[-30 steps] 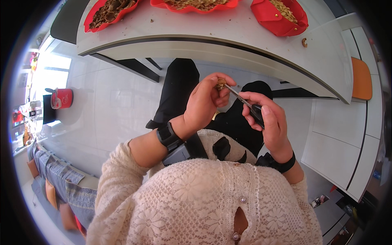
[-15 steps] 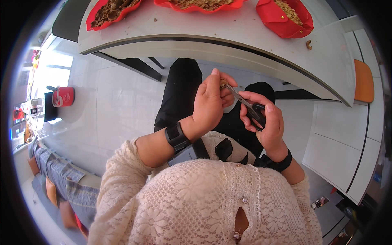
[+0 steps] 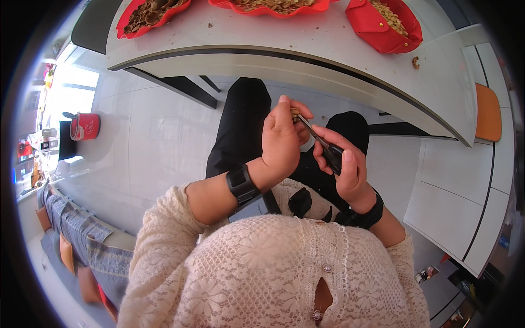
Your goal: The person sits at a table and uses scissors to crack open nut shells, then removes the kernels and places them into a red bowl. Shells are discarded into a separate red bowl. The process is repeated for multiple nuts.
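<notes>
My left hand [image 3: 281,136] is raised between my knees, thumb and fingers pinched around a small brown, dried-looking piece [image 3: 295,114] whose kind is hard to make out. My right hand [image 3: 354,174] grips a pair of scissors [image 3: 331,155] with black handles. Their metal blades point up and left, with the tips right at the brown piece. Fingers of my left hand partly cover the piece, and the scissors are seen nearly edge-on.
Ahead is a white table [image 3: 262,35] with a dark-trimmed edge. On it stand a red tray [image 3: 164,19] of dark brown scraps, a wavy red tray [image 3: 306,9] of pale flakes, a red basket [image 3: 365,23] of light pieces, and a brown curled scrap [image 3: 415,63].
The scissors have turned and their handle loops have come together, so they look narrower. My right hand has shifted slightly left. The left hand stays pinched on the brown piece.
</notes>
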A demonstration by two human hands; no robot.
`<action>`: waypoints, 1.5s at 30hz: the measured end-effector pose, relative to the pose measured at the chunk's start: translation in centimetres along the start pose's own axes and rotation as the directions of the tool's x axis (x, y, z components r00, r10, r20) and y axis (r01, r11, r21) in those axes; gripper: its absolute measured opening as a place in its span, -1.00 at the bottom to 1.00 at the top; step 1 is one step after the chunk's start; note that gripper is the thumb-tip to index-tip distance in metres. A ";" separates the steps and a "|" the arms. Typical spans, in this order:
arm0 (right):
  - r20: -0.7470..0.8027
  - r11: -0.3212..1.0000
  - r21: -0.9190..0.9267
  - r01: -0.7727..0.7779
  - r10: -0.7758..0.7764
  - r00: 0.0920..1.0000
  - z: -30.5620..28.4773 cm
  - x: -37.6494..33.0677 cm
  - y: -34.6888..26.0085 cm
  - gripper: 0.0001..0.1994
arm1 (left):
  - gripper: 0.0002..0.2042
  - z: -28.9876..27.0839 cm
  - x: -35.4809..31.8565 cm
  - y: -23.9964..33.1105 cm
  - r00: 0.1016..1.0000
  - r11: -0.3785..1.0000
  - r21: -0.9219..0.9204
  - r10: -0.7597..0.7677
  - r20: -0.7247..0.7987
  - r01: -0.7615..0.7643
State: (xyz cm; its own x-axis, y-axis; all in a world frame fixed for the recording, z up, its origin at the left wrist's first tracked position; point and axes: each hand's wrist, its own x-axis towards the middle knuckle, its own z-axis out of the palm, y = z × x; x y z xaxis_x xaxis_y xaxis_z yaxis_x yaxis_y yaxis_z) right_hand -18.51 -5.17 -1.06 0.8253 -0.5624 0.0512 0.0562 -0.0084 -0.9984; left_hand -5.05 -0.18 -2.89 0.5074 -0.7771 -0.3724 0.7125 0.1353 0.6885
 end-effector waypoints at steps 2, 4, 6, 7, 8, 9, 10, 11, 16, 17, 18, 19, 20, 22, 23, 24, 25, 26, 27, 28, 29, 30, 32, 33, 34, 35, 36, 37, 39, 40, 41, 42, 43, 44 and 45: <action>-0.013 0.993 0.086 -0.076 0.078 0.997 0.0 0.1 0.0 -0.38 | -0.55 -0.1 -0.1 0.2 0.999 0.999 0.010 -0.043 0.018 0.043; -0.014 0.980 0.155 -0.126 0.130 0.991 -0.1 0.1 0.0 -0.33 | -0.55 -0.3 -0.1 0.4 0.994 0.994 -0.025 -0.106 0.040 0.107; -0.003 0.965 0.207 -0.162 0.166 0.986 -0.3 0.2 0.1 -0.32 | -0.55 -0.7 0.0 0.6 0.982 0.984 -0.075 -0.155 0.109 0.164; 0.000 0.956 0.237 -0.172 0.177 0.984 -0.4 0.2 0.2 -0.32 | -0.55 -0.9 0.1 0.7 0.970 0.975 -0.102 -0.178 0.164 0.197; 0.003 0.946 0.266 -0.184 0.190 0.982 -0.6 0.2 0.3 -0.31 | -0.56 -1.1 0.1 0.8 0.955 0.963 -0.124 -0.213 0.205 0.241; 0.009 0.936 0.291 -0.198 0.205 0.979 -0.9 0.3 0.4 -0.31 | -0.57 -1.3 0.2 0.8 0.938 0.951 -0.139 -0.236 0.253 0.277; 0.025 0.932 0.299 -0.203 0.205 0.978 -1.2 0.3 0.4 -0.31 | -0.58 -1.4 0.3 0.9 0.919 0.935 -0.149 -0.270 0.287 0.321; 0.041 0.929 0.304 -0.209 0.206 0.978 -1.5 0.4 0.4 -0.31 | -0.59 -1.5 0.4 0.9 0.898 0.917 -0.158 -0.303 0.319 0.365; 0.140 0.941 0.261 -0.215 0.183 0.973 -2.8 0.3 -0.1 -0.41 | -0.61 -1.7 0.5 1.3 0.878 0.930 -0.110 -0.287 0.382 0.351; 0.103 0.945 0.242 -0.219 0.200 0.974 -2.8 0.2 -0.3 -0.37 | -0.62 -1.6 0.5 1.4 0.872 0.929 -0.105 -0.287 0.396 0.354; 0.069 0.949 0.220 -0.226 0.216 0.974 -2.8 0.2 -0.6 -0.33 | -0.62 -1.6 0.4 1.6 0.863 0.921 -0.119 -0.295 0.410 0.372; 0.046 0.965 0.165 -0.206 0.201 0.978 -2.9 0.1 -0.8 -0.33 | -0.63 -1.6 0.4 1.7 0.856 0.913 -0.127 -0.306 0.417 0.389; 0.026 0.977 0.105 -0.188 0.186 0.982 -3.0 0.1 -1.2 -0.34 | -0.63 -1.5 0.3 1.7 0.849 0.903 -0.132 -0.324 0.418 0.410; 0.008 0.985 0.030 -0.168 0.168 0.986 -3.0 0.0 -1.6 -0.34 | -0.64 -1.5 0.1 1.7 0.868 0.925 -0.107 -0.296 0.399 0.365; 0.009 0.986 0.016 -0.164 0.164 0.986 -2.9 -0.1 -1.8 -0.35 | -0.64 -1.5 0.1 1.7 0.869 0.939 -0.111 -0.252 0.427 0.326; 0.013 0.987 0.001 -0.160 0.160 0.987 -2.9 -0.1 -1.9 -0.35 | -0.64 -1.6 0.2 1.6 0.863 0.937 -0.084 -0.274 0.425 0.339; -0.006 0.988 0.039 -0.148 0.149 0.989 -2.8 -0.1 -2.0 -0.39 | -0.63 -1.8 0.3 1.6 0.848 0.940 -0.076 -0.262 0.461 0.332; -0.023 0.988 0.076 -0.135 0.137 0.990 -2.7 -0.1 -2.0 -0.44 | -0.63 -2.0 0.5 1.6 0.841 0.942 -0.043 -0.275 0.466 0.331; -0.037 0.986 0.113 -0.119 0.124 0.992 -2.6 -0.1 -2.0 -0.48 | -0.64 -2.2 0.5 1.5 0.830 0.940 -0.088 -0.244 0.502 0.329; -0.042 0.987 0.086 -0.137 0.141 0.989 -2.5 -0.2 -2.1 -0.44 | -0.65 -2.4 0.5 1.4 0.829 0.937 -0.107 -0.237 0.506 0.333; -0.045 0.986 0.060 -0.154 0.156 0.987 -2.4 -0.2 -2.1 -0.39 | -0.66 -2.5 0.5 1.3 0.829 0.933 -0.126 -0.230 0.510 0.337; -0.049 0.985 0.036 -0.169 0.171 0.984 -2.3 -0.2 -2.2 -0.35 | -0.65 -2.6 0.6 1.3 0.821 0.940 -0.117 -0.215 0.530 0.321; -0.034 0.985 0.019 -0.171 0.172 0.985 -2.3 -0.3 -2.3 -0.35 | -0.64 -2.7 0.9 1.5 0.813 0.954 -0.071 -0.208 0.543 0.291; -0.027 0.985 0.010 -0.171 0.172 0.985 -2.3 -0.3 -2.4 -0.35 | -0.61 -2.6 0.8 1.4 0.825 0.955 -0.094 -0.192 0.532 0.283; -0.038 0.985 0.006 -0.175 0.175 0.984 -2.3 -0.3 -2.5 -0.35 | -0.58 -2.5 0.8 1.4 0.847 0.957 -0.090 -0.198 0.493 0.276; -0.050 0.984 0.002 -0.178 0.178 0.983 -2.3 -0.3 -2.5 -0.35 | -0.54 -2.3 0.7 1.4 0.863 0.959 -0.098 -0.192 0.467 0.266; -0.057 0.984 -0.003 -0.179 0.179 0.982 -2.3 -0.2 -2.6 -0.35 | -0.54 -2.2 0.6 1.6 0.866 0.955 -0.098 -0.205 0.457 0.279; -0.067 0.984 -0.002 -0.179 0.179 0.982 -2.4 -0.2 -2.6 -0.35 | -0.53 -2.2 0.5 1.7 0.864 0.952 -0.110 -0.207 0.460 0.286; -0.078 0.984 -0.001 -0.176 0.176 0.981 -2.5 -0.1 -2.6 -0.35 | -0.53 -2.1 0.5 2.0 0.867 0.957 -0.093 -0.204 0.455 0.274; -0.081 0.985 -0.002 -0.173 0.172 0.982 -2.5 -0.1 -2.7 -0.35 | -0.54 -2.2 0.4 2.0 0.872 0.965 -0.063 -0.201 0.446 0.254; -0.083 0.985 -0.003 -0.170 0.169 0.982 -2.5 -0.1 -2.7 -0.36 | -0.55 -2.2 0.4 2.1 0.875 0.974 -0.039 -0.182 0.449 0.223; -0.084 0.986 -0.003 -0.165 0.164 0.983 -2.5 -0.1 -2.7 -0.36 | -0.56 -2.4 0.5 2.1 0.875 0.974 -0.020 -0.195 0.443 0.227; -0.080 0.987 -0.005 -0.161 0.160 0.984 -2.5 -0.1 -2.8 -0.36 | -0.57 -2.5 0.5 2.1 0.872 0.975 -0.006 -0.194 0.449 0.220; -0.075 0.988 -0.006 -0.156 0.155 0.985 -2.5 -0.1 -2.8 -0.36 | -0.58 -2.7 0.5 2.2 0.869 0.977 0.007 -0.193 0.455 0.213; -0.068 0.989 -0.006 -0.150 0.149 0.986 -2.5 -0.1 -2.9 -0.37 | -0.58 -2.9 0.6 2.3 0.856 0.969 -0.012 -0.213 0.472 0.248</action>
State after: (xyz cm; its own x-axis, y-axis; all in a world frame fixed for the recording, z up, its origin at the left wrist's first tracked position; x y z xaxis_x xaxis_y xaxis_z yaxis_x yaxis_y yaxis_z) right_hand -20.14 -7.18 1.74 0.7841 -0.6124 -0.1003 -0.0715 0.0714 -0.9949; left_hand -1.69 1.47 -3.37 0.0536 -0.9836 -0.1721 0.8217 -0.0545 0.5673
